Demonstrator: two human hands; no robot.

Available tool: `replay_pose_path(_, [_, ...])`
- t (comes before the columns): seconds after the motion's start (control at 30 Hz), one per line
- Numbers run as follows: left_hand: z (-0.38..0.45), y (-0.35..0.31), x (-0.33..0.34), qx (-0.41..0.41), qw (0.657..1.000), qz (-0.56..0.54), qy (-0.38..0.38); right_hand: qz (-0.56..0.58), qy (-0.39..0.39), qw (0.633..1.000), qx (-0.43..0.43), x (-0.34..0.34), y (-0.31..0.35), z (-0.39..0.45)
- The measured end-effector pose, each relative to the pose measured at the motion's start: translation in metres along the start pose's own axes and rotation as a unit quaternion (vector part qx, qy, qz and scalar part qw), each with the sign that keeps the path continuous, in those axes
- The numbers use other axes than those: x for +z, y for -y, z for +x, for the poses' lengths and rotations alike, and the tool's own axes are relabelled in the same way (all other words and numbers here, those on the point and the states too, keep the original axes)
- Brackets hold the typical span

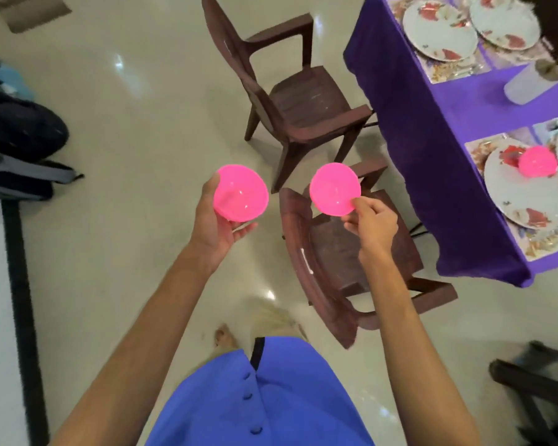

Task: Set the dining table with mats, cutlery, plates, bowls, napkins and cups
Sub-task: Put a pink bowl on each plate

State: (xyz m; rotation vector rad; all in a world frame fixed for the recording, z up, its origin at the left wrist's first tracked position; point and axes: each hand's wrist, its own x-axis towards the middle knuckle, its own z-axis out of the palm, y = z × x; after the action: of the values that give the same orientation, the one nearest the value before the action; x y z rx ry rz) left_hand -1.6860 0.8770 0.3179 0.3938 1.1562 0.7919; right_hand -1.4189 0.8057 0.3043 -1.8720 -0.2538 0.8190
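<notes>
Each grip clasped a pink bowl at frame centre: the left hand point(214, 224) cupped one bowl point(241, 197), the right hand point(372, 224) pinched another bowl's point(334, 189) rim.

Two brown chairs point(306, 101) stand at centre frame between the open floor point(136, 101) on the left and the table point(432, 149) at right; bags point(20, 149) crowd the left edge

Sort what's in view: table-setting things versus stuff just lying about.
For the job: pink bowl in left hand; pink bowl pinched by right hand; third pink bowl on a plate; two far plates; mats.

Lying about: dark bags; brown chairs.
</notes>
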Motion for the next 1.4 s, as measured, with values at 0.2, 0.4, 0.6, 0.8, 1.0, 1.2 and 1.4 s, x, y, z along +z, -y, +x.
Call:
replay_pose_path(0.2, [0.063,-0.059,0.011,-0.041,0.996,0.041,0.062,0.045,-0.089,0.995,0.010,0.027,0.016,0.005])
replay_pose_path(0.4, [0.145,-0.105,0.058,-0.077,0.986,0.092,0.116,0.082,-0.159,0.983,0.035,0.066,0.041,0.054])
replay_pose_path(0.6, [0.225,-0.158,0.111,-0.089,0.969,0.154,0.170,0.124,-0.205,0.969,0.056,0.102,0.076,0.106])
replay_pose_path(0.8, [0.311,-0.188,0.185,-0.118,0.946,0.208,0.219,0.157,-0.267,0.947,0.083,0.125,0.097,0.164])
replay_pose_path(1.0, [0.371,-0.220,0.254,-0.172,0.923,0.242,0.245,0.181,-0.336,0.917,0.118,0.153,0.131,0.211])
replay_pose_path(1.2, [0.421,-0.261,0.305,-0.155,0.920,0.244,0.263,0.188,-0.355,0.908,0.115,0.173,0.170,0.249])
replay_pose_path(1.4, [0.464,-0.281,0.312,-0.169,0.937,0.211,0.220,0.190,-0.312,0.921,0.137,0.192,0.188,0.311])
